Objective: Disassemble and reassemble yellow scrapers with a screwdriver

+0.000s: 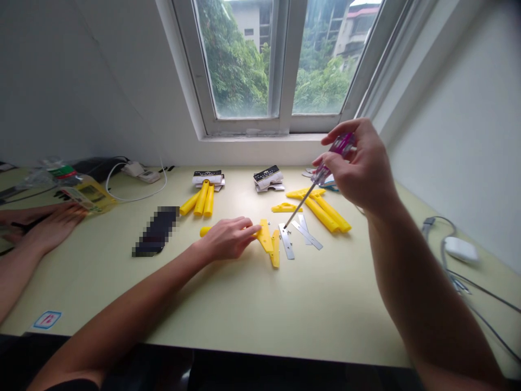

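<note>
My right hand (358, 163) grips a screwdriver (342, 146) with a purple, clear handle. Its shaft slants down to the left, the tip at a metal blade (287, 244) with small screws beside it. My left hand (230, 238) is closed on a yellow scraper (264, 234), whose handle end shows left of the fingers. Against the scraper head lies a loose yellow piece (275, 251). Two more metal blades (311, 238) cross to the right, and another yellow piece (285, 207) rests behind.
Yellow handles (203, 200) and card packaging (268, 176) lie at the back; more yellow handles (329, 213) lie right. A blurred dark object (158, 231) is left of my arm. Another person's hands (52, 228) rest near a bottle (91, 193). Cables and a white case (461, 248) sit right.
</note>
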The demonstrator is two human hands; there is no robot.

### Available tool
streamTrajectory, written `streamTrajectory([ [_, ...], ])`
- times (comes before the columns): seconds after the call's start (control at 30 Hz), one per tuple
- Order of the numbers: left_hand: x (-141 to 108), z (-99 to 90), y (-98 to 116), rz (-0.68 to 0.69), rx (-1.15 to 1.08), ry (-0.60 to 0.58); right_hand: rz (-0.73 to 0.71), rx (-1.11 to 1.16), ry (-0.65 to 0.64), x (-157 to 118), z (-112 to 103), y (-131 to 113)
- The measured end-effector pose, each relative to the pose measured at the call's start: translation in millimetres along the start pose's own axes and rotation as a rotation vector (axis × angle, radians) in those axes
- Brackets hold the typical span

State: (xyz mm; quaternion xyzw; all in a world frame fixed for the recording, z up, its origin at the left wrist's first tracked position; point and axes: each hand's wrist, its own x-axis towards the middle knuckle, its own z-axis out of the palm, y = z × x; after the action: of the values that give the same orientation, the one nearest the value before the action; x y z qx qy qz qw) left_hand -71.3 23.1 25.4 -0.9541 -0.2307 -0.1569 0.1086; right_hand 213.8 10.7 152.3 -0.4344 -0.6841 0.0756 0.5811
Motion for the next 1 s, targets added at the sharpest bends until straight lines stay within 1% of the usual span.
streamTrajectory([
  [0.1,-1.7,-4.7,-1.9,-0.231,0.045,-0.063,-0.005,-0.002,-0.005,0.3,0.0,-0.4],
  [0.2,1.5,-3.0,-2.8,-0.381,0.029,-0.066,0.002,-0.013,0.006,0.7,1.1,-1.6],
  [0.3,7.5,-0.1,-7.5,-0.476,-0.012,-0.051,0.012,-0.008,0.012,0.8,1.6,-3.0],
  [0.37,12.6,0.9,-13.4,-0.532,-0.037,-0.063,0.01,-0.001,0.01,0.6,1.3,-3.3],
  [0.5,25.0,4.9,-29.0,-0.657,-0.099,-0.144,0.008,0.006,0.002,0.7,0.6,-0.3],
  [0.63,37.9,15.6,-43.1,-0.76,-0.113,-0.251,-0.008,-0.006,0.003,1.8,0.3,5.1],
  [0.7,43.5,19.1,-45.5,-0.798,-0.098,-0.28,-0.011,-0.015,0.008,2.3,0.5,6.4],
  [0.77,48.4,17.7,-42.3,-0.835,-0.074,-0.268,-0.003,-0.014,0.012,2.6,0.8,5.6],
  [0.8,50.6,14.9,-38.5,-0.828,-0.075,-0.239,0.006,-0.01,0.012,2.5,1.0,4.6],
  [0.83,52.9,11.0,-33.4,-0.792,-0.1,-0.197,0.015,-0.005,0.011,2.4,1.3,3.3],
  [0.87,55.2,6.5,-27.4,-0.725,-0.158,-0.156,0.024,-0.001,0.01,2.3,1.5,1.8],
  [0.93,60.4,-2.0,-14.0,-0.526,-0.366,-0.12,0.033,0.001,0.012,1.9,1.8,-1.2],
  [1.0,66.3,-6.0,-2.1,-0.347,-0.583,-0.16,0.036,-0.001,0.017,1.5,1.9,-3.3],
])
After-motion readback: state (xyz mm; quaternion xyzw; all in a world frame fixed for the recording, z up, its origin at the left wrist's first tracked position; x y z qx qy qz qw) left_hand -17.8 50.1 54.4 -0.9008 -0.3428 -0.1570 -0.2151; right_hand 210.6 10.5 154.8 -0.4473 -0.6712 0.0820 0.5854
